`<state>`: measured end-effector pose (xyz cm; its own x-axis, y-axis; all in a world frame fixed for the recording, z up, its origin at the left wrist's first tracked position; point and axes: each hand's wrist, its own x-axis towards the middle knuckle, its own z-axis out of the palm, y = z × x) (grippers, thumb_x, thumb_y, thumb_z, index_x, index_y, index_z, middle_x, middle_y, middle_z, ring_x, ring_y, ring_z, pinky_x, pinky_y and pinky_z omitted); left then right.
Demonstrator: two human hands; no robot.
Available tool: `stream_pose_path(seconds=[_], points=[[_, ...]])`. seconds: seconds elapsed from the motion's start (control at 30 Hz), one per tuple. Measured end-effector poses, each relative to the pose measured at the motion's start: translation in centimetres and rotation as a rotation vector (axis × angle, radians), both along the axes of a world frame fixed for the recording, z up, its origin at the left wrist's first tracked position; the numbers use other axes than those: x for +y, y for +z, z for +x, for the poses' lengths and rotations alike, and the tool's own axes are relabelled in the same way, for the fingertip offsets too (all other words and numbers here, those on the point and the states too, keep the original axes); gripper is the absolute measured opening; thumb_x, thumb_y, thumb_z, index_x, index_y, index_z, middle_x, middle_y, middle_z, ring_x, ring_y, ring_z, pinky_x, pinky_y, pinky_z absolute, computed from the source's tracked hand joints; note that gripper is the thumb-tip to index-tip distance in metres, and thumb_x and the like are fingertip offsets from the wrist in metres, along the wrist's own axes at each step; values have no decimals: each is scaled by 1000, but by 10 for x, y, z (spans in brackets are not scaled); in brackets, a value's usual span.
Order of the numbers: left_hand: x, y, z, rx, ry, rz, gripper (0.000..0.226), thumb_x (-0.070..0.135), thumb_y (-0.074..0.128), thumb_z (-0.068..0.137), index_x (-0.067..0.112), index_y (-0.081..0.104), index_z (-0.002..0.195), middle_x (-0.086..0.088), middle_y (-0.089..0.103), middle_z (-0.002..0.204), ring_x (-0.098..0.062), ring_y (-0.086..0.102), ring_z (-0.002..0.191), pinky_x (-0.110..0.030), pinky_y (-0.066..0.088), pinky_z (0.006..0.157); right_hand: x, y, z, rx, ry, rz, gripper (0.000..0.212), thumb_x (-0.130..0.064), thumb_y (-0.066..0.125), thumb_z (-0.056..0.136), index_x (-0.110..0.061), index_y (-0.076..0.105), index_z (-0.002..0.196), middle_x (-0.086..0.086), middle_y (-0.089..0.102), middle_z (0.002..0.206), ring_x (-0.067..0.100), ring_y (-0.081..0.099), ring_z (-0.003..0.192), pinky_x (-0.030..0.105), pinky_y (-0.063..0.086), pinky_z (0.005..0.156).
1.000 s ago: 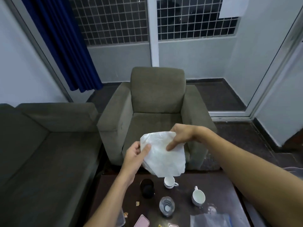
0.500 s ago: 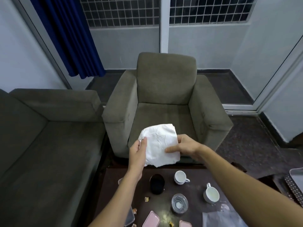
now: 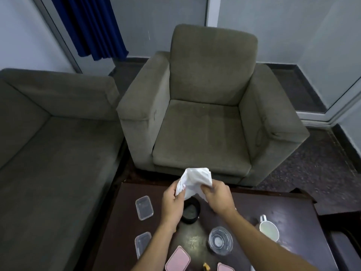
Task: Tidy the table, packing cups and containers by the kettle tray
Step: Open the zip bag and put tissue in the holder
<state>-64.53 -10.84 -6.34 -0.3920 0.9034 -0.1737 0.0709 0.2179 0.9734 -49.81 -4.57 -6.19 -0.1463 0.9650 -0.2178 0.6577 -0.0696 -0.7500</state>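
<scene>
Both hands hold a crumpled white plastic bag (image 3: 195,180) above the far edge of the dark table (image 3: 273,204). My left hand (image 3: 172,202) grips its left side, my right hand (image 3: 216,194) its right side. Under the hands stands a black cup (image 3: 190,211). A white cup (image 3: 268,227) sits at the right, with a clear round container (image 3: 220,241) nearer me. Two clear rectangular containers (image 3: 144,207) (image 3: 141,244) lie at the left. Pink lids (image 3: 177,260) lie at the near edge.
A grey-green armchair (image 3: 205,114) stands just beyond the table. A matching sofa (image 3: 48,143) fills the left. A blue curtain (image 3: 91,26) hangs at the back left. Small crumbs (image 3: 206,266) lie near the pink lids.
The view has tilted down, bringing more of the table in. Both hands have lowered toward the table and bunched the bag, which was spread wide before.
</scene>
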Motion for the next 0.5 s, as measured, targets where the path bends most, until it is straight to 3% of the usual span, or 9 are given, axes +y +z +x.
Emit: stream_pose_path(seconds=[0.1, 0.23, 0.3, 0.4, 0.47, 0.5], points=[[-3, -29, 5, -32, 26, -8, 30, 24, 59, 86, 47, 73, 100, 13, 78, 99, 0, 71, 93, -12, 50, 74, -9, -32, 0, -21, -29, -40, 18, -18, 62, 91, -13, 69, 75, -2, 68, 63, 18, 62, 63, 33, 44, 58], [-2, -64, 13, -34, 40, -23, 34, 10, 64, 90, 40, 73, 104, 14, 77, 100, -1, 70, 96, -15, 51, 78, -18, -70, -4, 13, -84, -75, 35, -13, 58, 90, -24, 54, 58, -11, 60, 49, 3, 53, 49, 24, 42, 50], [-3, -78, 16, -30, 78, -39, 33, 4, 65, 91, 31, 73, 108, 12, 77, 99, -4, 71, 95, -22, 53, 80, -22, -82, -9, 33, -90, -58, 35, -13, 58, 91, -28, 53, 60, -16, 59, 50, 2, 53, 50, 15, 37, 48], [-4, -91, 17, -12, 154, -63, 30, 4, 67, 90, 26, 73, 110, 12, 77, 95, -6, 71, 91, -27, 55, 80, -25, -92, -15, 58, -71, -26, 37, -12, 60, 89, -35, 52, 61, -23, 63, 57, -3, 58, 58, 11, 41, 53], [-5, -97, 17, 11, 183, -91, 30, 5, 67, 90, 27, 72, 109, 13, 76, 93, -4, 70, 89, -28, 55, 80, -27, -97, -19, 60, -62, -24, 35, -12, 59, 89, -35, 56, 63, -17, 65, 58, 2, 59, 59, 14, 43, 56], [-6, -99, 16, 18, 187, -108, 31, 5, 67, 89, 29, 72, 108, 14, 76, 92, -3, 70, 88, -28, 55, 80, -29, -99, -20, 50, -57, -27, 30, -12, 59, 89, -31, 60, 66, -11, 66, 60, 7, 60, 60, 23, 49, 61]])
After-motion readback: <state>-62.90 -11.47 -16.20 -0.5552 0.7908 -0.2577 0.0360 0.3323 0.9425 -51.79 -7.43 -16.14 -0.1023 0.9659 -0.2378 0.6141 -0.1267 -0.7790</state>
